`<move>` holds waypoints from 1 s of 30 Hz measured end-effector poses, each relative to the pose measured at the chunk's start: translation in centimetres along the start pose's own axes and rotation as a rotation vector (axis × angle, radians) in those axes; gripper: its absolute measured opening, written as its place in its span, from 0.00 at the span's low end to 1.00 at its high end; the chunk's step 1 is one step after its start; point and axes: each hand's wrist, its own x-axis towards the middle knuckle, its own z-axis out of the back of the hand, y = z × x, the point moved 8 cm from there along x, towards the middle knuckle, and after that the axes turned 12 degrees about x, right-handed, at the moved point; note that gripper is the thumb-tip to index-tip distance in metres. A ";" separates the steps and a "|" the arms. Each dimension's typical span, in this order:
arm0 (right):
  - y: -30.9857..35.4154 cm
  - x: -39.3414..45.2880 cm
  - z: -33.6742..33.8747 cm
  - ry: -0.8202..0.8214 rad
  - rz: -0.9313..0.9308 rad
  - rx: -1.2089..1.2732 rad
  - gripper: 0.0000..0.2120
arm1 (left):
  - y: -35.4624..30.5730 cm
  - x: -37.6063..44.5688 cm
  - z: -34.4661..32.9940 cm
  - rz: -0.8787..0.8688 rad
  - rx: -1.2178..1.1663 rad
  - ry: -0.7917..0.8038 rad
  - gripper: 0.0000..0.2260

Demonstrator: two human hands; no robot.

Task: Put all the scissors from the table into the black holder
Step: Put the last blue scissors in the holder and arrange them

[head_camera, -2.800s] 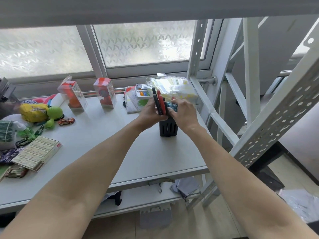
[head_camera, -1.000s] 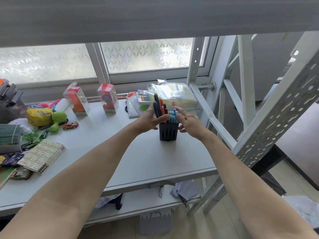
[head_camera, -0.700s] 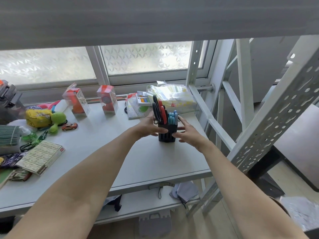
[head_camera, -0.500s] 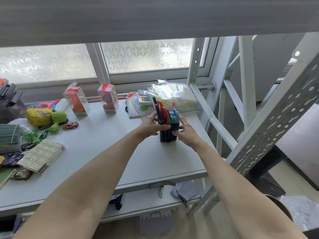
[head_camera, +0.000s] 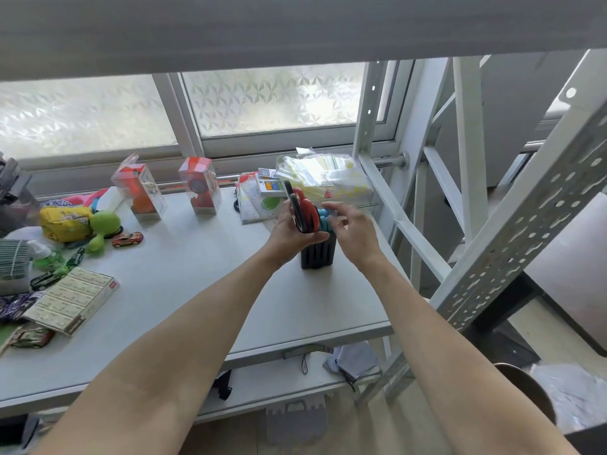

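The black holder [head_camera: 318, 254] stands upright on the grey surface [head_camera: 197, 277], toward its right end and near the white shelving upright [head_camera: 377, 178]. Several scissors sit handle-up in it: a black-handled pair [head_camera: 293, 205] at the left, a red-handled pair [head_camera: 308, 213] beside it, and blue-handled scissors [head_camera: 325, 221] at the right, their blades hidden inside the holder. The left hand [head_camera: 292, 233] wraps round the holder's upper left side, its grip curled onto the rim with the thumb lying across the front below the red handles. The right hand [head_camera: 353, 228] hovers at the holder's right side, its fingers [head_camera: 335, 210] bent loosely over the blue handles; whether they touch the handles cannot be told, and its grip looks relaxed and closed on nothing. Behind the holder lies a clear bag of yellow and white packets [head_camera: 325, 178], with a small box of coloured rings [head_camera: 271, 187] and a flat dotted packet [head_camera: 256, 205] just to its left. Further left along the window stand two clear boxes with orange contents [head_camera: 139, 192] [head_camera: 200, 188]. At the far left are a yellow pouch [head_camera: 64, 223], a green toy [head_camera: 103, 226], a small toy car [head_camera: 127, 239] and a flat pale box [head_camera: 72, 298].
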 end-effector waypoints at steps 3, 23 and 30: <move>0.1 0.3 -0.1 0.014 -0.018 0.010 0.15 | -0.2 0.2 0.4 -0.031 0.010 -0.041 0.33; 2.1 3.0 -2.4 0.641 -0.054 -0.444 0.22 | 0.6 0.0 0.8 -0.018 0.040 0.102 0.34; 1.4 3.0 0.8 0.410 -0.117 -0.187 0.22 | 1.0 -0.1 1.0 0.015 0.007 0.116 0.32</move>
